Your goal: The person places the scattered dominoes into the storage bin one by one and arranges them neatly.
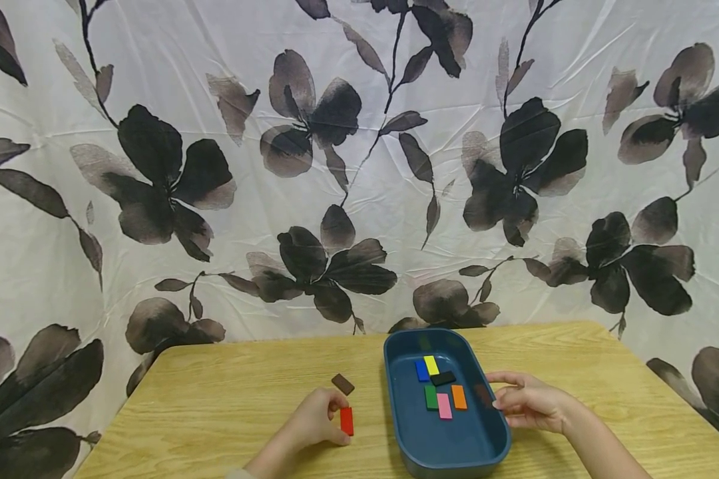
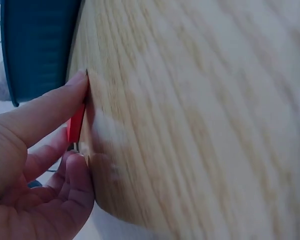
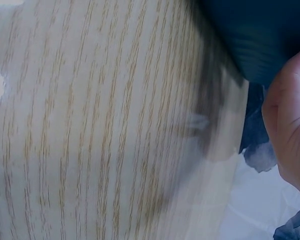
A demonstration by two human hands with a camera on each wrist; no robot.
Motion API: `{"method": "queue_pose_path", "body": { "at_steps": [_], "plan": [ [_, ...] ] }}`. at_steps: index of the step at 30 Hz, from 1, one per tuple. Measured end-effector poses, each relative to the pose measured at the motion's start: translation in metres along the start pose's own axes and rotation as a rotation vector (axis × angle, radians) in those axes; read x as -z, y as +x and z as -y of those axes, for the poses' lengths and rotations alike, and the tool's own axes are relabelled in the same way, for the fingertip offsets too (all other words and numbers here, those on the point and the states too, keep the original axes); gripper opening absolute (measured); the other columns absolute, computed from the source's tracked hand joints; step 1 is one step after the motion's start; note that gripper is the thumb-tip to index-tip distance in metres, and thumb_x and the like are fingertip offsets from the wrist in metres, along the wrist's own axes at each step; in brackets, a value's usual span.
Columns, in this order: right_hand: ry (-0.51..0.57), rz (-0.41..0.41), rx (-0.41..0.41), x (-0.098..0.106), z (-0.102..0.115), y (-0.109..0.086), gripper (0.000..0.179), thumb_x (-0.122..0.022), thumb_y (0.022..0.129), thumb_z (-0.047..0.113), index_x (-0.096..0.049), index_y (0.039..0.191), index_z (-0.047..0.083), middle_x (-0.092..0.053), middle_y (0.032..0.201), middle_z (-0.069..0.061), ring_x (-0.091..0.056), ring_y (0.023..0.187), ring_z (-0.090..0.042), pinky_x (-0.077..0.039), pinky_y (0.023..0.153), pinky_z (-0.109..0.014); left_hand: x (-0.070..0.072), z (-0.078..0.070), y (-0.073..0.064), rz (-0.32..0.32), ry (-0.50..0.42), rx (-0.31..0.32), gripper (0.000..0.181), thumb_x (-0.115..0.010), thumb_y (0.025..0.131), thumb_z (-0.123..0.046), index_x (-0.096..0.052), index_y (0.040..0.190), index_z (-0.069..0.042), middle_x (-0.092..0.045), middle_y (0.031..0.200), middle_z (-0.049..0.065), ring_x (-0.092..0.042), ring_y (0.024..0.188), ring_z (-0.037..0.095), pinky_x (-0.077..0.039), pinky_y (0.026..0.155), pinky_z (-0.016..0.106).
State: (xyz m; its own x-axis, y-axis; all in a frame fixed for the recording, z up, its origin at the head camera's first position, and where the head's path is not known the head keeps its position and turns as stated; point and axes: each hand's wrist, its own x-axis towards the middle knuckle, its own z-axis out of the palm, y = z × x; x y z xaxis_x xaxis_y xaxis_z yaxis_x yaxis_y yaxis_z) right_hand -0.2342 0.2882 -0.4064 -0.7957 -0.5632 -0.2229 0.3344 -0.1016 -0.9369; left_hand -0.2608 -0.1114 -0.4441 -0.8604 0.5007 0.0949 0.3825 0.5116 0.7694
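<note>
My left hand (image 1: 317,419) pinches a red domino-shaped block (image 1: 347,421) between thumb and fingers, close over the wooden table. In the left wrist view the block's red edge (image 2: 76,124) shows between the thumb and the curled fingers. A brown block (image 1: 343,384) lies on the table just beyond that hand. To the right stands a dark blue bin (image 1: 449,456). Inside it lie blue (image 1: 422,370), yellow (image 1: 431,365), black (image 1: 443,378), green (image 1: 431,398), pink (image 1: 445,406) and orange (image 1: 459,397) blocks. My right hand (image 1: 533,402) touches the bin's right side with loosely extended fingers.
The wooden table (image 1: 228,392) has a light grain and rounded back corners. Behind it hangs a white cloth (image 1: 395,179) with dark flowers, close to the table's back edge. The bin's raised walls surround the blocks in it.
</note>
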Motion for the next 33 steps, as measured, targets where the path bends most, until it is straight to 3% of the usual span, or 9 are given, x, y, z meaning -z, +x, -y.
{"method": "queue_pose_path", "body": {
  "at_steps": [4, 12, 25, 33],
  "plan": [
    [-0.003, -0.007, -0.004, 0.0, -0.002, -0.001, 0.058, -0.052, 0.086, -0.004, -0.025, 0.137, -0.007, -0.064, 0.094, -0.007, -0.064, 0.08, -0.014, -0.053, 0.073, -0.028, -0.001, -0.003, -0.002, 0.0, -0.038, 0.033, 0.042, -0.084, 0.061, -0.002, -0.06, 0.095, 0.006, -0.047, 0.078, 0.005, -0.04, 0.067, 0.016, -0.035, 0.059, 0.025],
    [0.017, 0.0, -0.006, 0.001, -0.002, -0.001, 0.054, -0.052, 0.086, -0.005, -0.031, 0.136, -0.004, -0.063, 0.093, -0.007, -0.064, 0.081, -0.014, -0.053, 0.076, -0.03, 0.0, -0.015, -0.004, -0.028, -0.288, 0.147, 0.049, -0.078, 0.062, 0.011, -0.055, 0.105, 0.01, -0.057, 0.094, 0.012, -0.062, 0.076, 0.021, -0.053, 0.067, 0.03],
    [0.029, -0.013, -0.008, 0.002, -0.005, 0.0, 0.055, -0.052, 0.085, -0.006, -0.031, 0.136, -0.004, -0.062, 0.092, -0.007, -0.063, 0.083, -0.016, -0.053, 0.078, -0.033, 0.009, -0.033, -0.002, -0.061, -0.384, 0.116, 0.052, -0.078, 0.065, 0.008, -0.055, 0.112, 0.009, -0.057, 0.095, 0.011, -0.063, 0.077, 0.02, -0.052, 0.067, 0.031],
    [0.011, -0.014, -0.012, 0.002, -0.001, 0.001, 0.056, -0.052, 0.086, -0.005, -0.03, 0.137, -0.005, -0.064, 0.094, -0.007, -0.063, 0.081, -0.014, -0.053, 0.077, -0.031, 0.018, -0.043, 0.009, -0.102, -0.322, 0.096, 0.053, -0.078, 0.064, 0.006, -0.056, 0.112, 0.008, -0.056, 0.089, 0.009, -0.062, 0.076, 0.019, -0.052, 0.064, 0.029]
  ]
}}
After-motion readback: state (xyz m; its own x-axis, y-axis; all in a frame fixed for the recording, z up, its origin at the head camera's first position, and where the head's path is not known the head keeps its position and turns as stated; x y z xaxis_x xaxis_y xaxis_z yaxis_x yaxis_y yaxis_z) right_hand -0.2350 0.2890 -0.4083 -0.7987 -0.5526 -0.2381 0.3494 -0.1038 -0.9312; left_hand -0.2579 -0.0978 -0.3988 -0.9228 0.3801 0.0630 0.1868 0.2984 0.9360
